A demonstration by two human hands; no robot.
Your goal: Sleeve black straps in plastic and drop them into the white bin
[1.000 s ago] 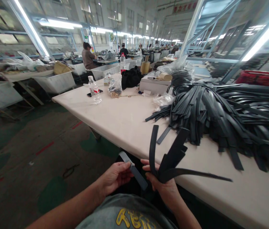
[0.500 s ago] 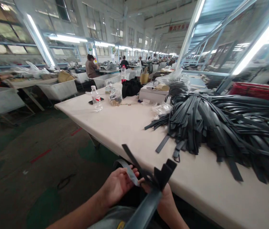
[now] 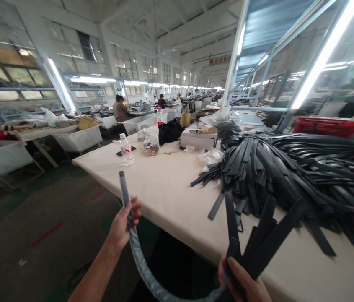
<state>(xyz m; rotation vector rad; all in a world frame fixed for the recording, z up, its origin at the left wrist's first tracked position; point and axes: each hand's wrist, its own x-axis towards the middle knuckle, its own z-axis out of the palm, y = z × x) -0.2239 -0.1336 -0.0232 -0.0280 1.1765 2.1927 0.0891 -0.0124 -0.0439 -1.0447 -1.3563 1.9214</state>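
Note:
My left hand (image 3: 123, 224) is closed around one end of a grey-black strap (image 3: 142, 264), whose tip sticks up above my fingers. From there the strap sags in a curve to my right hand (image 3: 242, 279). That hand grips a bundle of dark straps (image 3: 264, 239), their flat ends fanning upward over the table edge. Beyond the bundle, a large heap of black straps (image 3: 258, 163) lies on the cream-topped table (image 3: 170, 184). A small metal buckle ring shows partly behind the held straps.
On the table stand a clear water bottle (image 3: 127, 150), a red-capped bottle (image 3: 159, 116), a plastic bag of small parts (image 3: 151, 144), a black cloth bundle (image 3: 170, 131) and a white box (image 3: 198, 138). A red crate (image 3: 327, 126) is at right. Other people sit at tables behind.
My hands have moved apart, the left one up and left, the right one rightward. The strap now stretches in a loop between them, and the bundle's ends have spread out.

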